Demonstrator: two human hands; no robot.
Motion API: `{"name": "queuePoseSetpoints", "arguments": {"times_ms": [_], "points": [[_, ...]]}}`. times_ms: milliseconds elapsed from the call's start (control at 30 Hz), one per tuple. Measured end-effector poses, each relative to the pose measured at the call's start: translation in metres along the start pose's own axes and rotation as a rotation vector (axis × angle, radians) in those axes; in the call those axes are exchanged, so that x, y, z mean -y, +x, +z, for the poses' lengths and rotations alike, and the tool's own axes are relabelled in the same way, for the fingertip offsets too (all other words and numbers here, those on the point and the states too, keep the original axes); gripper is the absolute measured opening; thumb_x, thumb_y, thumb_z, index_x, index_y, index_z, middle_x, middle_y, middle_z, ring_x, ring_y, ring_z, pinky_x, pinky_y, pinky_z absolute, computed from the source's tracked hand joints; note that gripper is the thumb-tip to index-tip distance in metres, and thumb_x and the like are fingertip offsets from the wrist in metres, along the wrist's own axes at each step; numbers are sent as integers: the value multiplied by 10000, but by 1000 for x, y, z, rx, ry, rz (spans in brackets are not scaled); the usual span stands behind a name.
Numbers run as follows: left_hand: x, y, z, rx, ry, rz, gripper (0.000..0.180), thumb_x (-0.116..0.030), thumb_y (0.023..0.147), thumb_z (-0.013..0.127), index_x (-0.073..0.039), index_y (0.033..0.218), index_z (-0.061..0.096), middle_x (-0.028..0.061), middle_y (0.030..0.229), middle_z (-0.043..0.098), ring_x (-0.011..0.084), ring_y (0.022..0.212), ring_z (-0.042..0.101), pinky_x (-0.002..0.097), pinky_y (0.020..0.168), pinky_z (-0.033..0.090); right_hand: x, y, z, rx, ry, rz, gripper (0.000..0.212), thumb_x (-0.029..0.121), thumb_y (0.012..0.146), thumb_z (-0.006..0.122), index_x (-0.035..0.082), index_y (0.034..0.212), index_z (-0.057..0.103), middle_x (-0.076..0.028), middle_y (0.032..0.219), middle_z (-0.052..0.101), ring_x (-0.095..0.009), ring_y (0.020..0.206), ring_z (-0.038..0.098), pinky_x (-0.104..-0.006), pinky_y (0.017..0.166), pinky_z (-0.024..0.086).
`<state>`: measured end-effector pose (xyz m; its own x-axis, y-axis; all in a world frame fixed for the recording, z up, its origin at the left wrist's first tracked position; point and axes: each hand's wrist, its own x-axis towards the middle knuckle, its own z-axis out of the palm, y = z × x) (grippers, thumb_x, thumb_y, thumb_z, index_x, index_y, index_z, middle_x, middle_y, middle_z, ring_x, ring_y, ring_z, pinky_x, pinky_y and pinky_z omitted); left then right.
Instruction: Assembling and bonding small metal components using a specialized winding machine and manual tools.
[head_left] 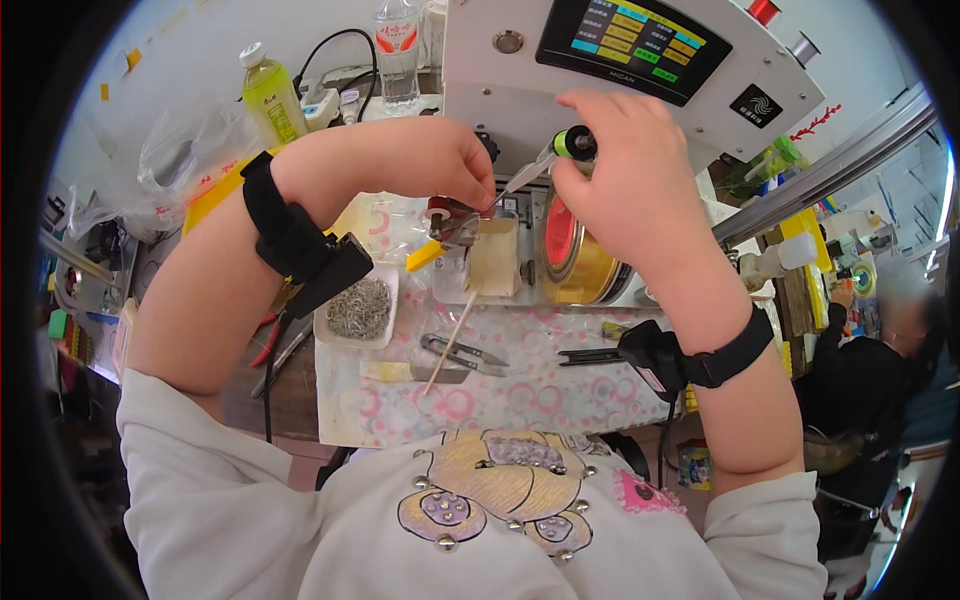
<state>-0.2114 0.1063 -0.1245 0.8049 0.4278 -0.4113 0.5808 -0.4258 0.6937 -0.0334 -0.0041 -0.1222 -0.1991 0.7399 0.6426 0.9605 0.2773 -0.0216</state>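
In the head view, take the gold reel [592, 272] as your marker. Your left hand [462, 172] is up and to the left of it. Its grip is narrow: thumb and finger are pinched close beside a dark red and metal part [447, 215]. I cannot tell if something thin is between them. That part sits left of the reel, with a yellow piece [425, 256] poking out below.

Your right hand [630, 170] is above the reel. Its thumb and first finger are apart, with a green and black knob [575, 143] in the gap. I cannot tell if they press on it. A pale rod [530, 172] slants from the knob toward your left fingers, up and left of the reel.

Watch the edges. The white machine [480, 80] stands behind the reel, and your right fingertips are near its screen [635, 45]. The tray [450, 285] rim runs left from the reel. A white dish [382, 338] of little rings [358, 306] is farther left.

Below the reel, a strip of patterned sheet [530, 395] gives you room between the snips [463, 353] and your body.
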Motion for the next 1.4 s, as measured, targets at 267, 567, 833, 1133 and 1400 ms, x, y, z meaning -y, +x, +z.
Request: {"name": "queuePoseSetpoints", "arguments": {"times_ms": [267, 567, 833, 1133, 1400], "points": [[-13, -9, -5, -34, -30, 56, 145, -154, 790, 638, -15, 820, 667, 21, 829, 683, 78, 699, 581, 244, 648, 465, 7, -1, -3, 69, -124, 135, 369, 203, 718, 621, 98, 1069, 569, -91, 891, 621, -327, 982, 534, -482, 832, 415], [-28, -11, -7, -83, 535, 173, 166, -172, 779, 651, -23, 849, 669, 76, 792, 650, 202, 723, 594, 315, 666, 463, 2, -1, -9, 121, -38, 93, 324, 151, 709, 644, 126, 1029, 599, -54, 915, 645, -285, 1004, 539, -444, 846, 424], [-13, -22, -12, -82, 445, 224, 122, -140, 800, 617, -24, 838, 614, 57, 805, 593, 179, 782, 558, 321, 717, 441, -2, 0, -5, 78, -26, 4, 303, 138, 686, 633, 131, 988, 660, -44, 956, 654, -278, 1009, 542, -431, 857, 427], [-1, -21, -1, 13, 44, 388, 47, -55, 839, 566, -9, 850, 565, -10, 808, 544, 97, 781, 514, 267, 725, 435, 5, -3, -6, 50, -139, 171, 404, 182, 705, 602, 168, 1108, 618, -64, 946, 658, -281, 1008, 541, -454, 857, 415], [-18, -44, 24, -27, 102, 344, 103, -89, 872, 569, 11, 893, 577, 43, 907, 624, 127, 819, 547, 287, 757, 452, -6, -1, -3, 151, 34, 28, 377, 113, 723, 572, 169, 1092, 629, -24, 892, 656, -257, 1023, 532, -445, 857, 417]]}}
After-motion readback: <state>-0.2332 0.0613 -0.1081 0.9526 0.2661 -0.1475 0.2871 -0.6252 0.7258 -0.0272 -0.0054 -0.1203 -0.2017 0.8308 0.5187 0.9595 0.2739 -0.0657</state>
